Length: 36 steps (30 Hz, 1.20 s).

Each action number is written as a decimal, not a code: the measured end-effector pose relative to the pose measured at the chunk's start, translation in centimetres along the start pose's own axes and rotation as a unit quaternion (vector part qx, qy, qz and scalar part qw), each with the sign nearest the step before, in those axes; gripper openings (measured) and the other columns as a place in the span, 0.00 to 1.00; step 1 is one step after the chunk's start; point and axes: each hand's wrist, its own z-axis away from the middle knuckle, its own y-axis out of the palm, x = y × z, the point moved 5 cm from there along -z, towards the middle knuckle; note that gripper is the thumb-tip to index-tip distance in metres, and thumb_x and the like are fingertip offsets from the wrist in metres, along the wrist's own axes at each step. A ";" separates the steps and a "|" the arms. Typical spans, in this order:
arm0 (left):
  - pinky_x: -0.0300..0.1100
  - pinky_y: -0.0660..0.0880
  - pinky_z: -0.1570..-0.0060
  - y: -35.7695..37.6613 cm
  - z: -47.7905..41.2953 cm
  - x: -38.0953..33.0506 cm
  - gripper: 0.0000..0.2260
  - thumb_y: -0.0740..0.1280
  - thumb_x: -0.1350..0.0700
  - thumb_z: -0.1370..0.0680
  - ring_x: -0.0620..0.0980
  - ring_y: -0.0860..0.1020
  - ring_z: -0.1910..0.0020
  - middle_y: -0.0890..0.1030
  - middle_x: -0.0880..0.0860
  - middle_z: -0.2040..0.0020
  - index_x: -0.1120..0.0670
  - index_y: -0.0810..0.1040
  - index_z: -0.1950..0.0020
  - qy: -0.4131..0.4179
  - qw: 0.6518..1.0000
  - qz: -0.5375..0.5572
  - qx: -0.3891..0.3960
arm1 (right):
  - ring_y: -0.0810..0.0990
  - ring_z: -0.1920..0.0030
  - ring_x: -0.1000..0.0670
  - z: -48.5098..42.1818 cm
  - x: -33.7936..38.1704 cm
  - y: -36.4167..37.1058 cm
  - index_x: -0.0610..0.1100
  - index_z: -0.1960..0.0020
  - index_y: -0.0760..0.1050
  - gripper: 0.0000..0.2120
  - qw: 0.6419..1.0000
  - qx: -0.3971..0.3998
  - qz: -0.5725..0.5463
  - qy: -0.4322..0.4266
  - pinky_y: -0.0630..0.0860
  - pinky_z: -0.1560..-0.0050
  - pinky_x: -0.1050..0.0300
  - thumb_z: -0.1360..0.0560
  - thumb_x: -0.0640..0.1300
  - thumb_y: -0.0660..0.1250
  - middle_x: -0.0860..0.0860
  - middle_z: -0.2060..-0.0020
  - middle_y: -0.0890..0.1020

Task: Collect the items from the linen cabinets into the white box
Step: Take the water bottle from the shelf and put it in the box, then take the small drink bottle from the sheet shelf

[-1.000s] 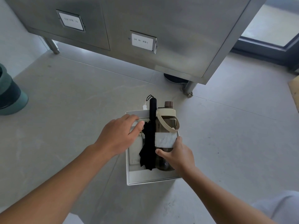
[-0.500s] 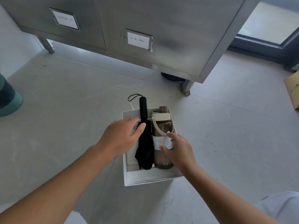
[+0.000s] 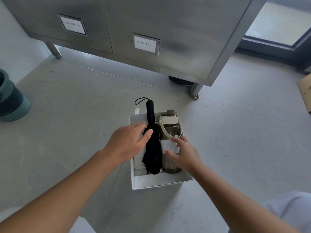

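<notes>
The white box (image 3: 159,181) sits on the floor below the steel cabinet (image 3: 151,22). In it lie a folded black umbrella (image 3: 152,148), its handle sticking out over the far rim, and a brown water bottle (image 3: 170,132) with a cream lid and strap. A flat white item (image 3: 138,163) lies under the umbrella at the left. My left hand (image 3: 127,142) rests over the box's left side, thumb touching the umbrella. My right hand (image 3: 182,152) hovers over the bottle's white label, fingers loosely spread.
A green round container (image 3: 10,101) stands at the far left. The cabinet's leg (image 3: 194,90) and a dark object under it are just beyond the box. A cardboard piece (image 3: 305,91) lies at the right edge. Grey floor surrounds the box.
The bottle has gone from tilted in my right hand to lying in the box. My right hand has let it go and opened above its label. My left hand stays at the umbrella.
</notes>
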 end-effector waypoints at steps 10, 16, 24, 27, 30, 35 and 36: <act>0.44 0.71 0.49 -1.4 1.6 -0.5 0.21 0.51 0.40 0.19 0.50 0.77 0.45 0.79 0.48 0.40 0.50 0.74 0.35 -0.033 0.999 -0.003 -0.017 | 0.78 0.36 0.51 1.6 3.9 -5.5 0.52 0.28 0.74 0.29 0.998 -0.010 -0.063 -0.018 0.71 0.43 0.59 0.25 0.63 0.69 0.55 0.35 0.80; 0.46 0.71 0.45 -6.9 3.7 -3.2 0.21 0.51 0.39 0.19 0.48 0.75 0.43 0.78 0.46 0.41 0.49 0.74 0.38 -0.044 0.997 -0.045 -0.041 | 0.75 0.34 0.57 3.6 10.7 -14.0 0.53 0.28 0.73 0.29 0.993 -0.054 -0.045 -0.098 0.68 0.41 0.64 0.24 0.65 0.66 0.57 0.32 0.78; 0.47 0.71 0.49 -36.0 2.6 -15.2 0.26 0.47 0.38 0.22 0.53 0.78 0.49 0.81 0.49 0.45 0.51 0.78 0.43 -0.033 0.985 -0.100 -0.137 | 0.70 0.28 0.51 8.1 29.9 -36.3 0.50 0.26 0.70 0.29 0.981 -0.079 0.026 -0.174 0.69 0.34 0.56 0.22 0.63 0.65 0.54 0.30 0.75; 0.47 0.72 0.49 -48.2 3.5 -20.8 0.27 0.47 0.38 0.21 0.53 0.79 0.47 0.81 0.50 0.44 0.52 0.79 0.40 -0.022 0.979 -0.114 -0.169 | 0.69 0.28 0.51 10.7 37.7 -46.4 0.51 0.24 0.68 0.29 0.975 -0.099 0.034 -0.194 0.68 0.33 0.54 0.21 0.63 0.64 0.54 0.28 0.74; 0.47 0.74 0.53 -59.8 4.9 -26.5 0.26 0.50 0.39 0.21 0.55 0.81 0.51 0.82 0.51 0.45 0.54 0.80 0.41 -0.005 0.969 -0.138 -0.203 | 0.69 0.27 0.51 13.4 45.1 -56.3 0.51 0.24 0.68 0.31 0.970 -0.124 0.035 -0.206 0.68 0.33 0.54 0.21 0.65 0.61 0.53 0.28 0.74; 0.46 0.75 0.53 -76.5 7.9 -34.7 0.25 0.51 0.39 0.20 0.53 0.81 0.51 0.82 0.50 0.45 0.53 0.79 0.39 0.018 0.953 -0.166 -0.253 | 0.70 0.27 0.51 18.2 56.0 -70.9 0.51 0.24 0.67 0.31 0.961 -0.158 0.040 -0.224 0.69 0.34 0.53 0.21 0.67 0.58 0.54 0.28 0.74; 0.46 0.75 0.54 -79.1 8.6 -36.0 0.24 0.51 0.40 0.19 0.52 0.81 0.52 0.82 0.49 0.45 0.53 0.78 0.39 0.020 0.947 -0.173 -0.269 | 0.70 0.27 0.51 19.2 57.8 -73.3 0.51 0.24 0.68 0.31 0.959 -0.166 0.037 -0.227 0.69 0.34 0.53 0.21 0.67 0.58 0.54 0.28 0.74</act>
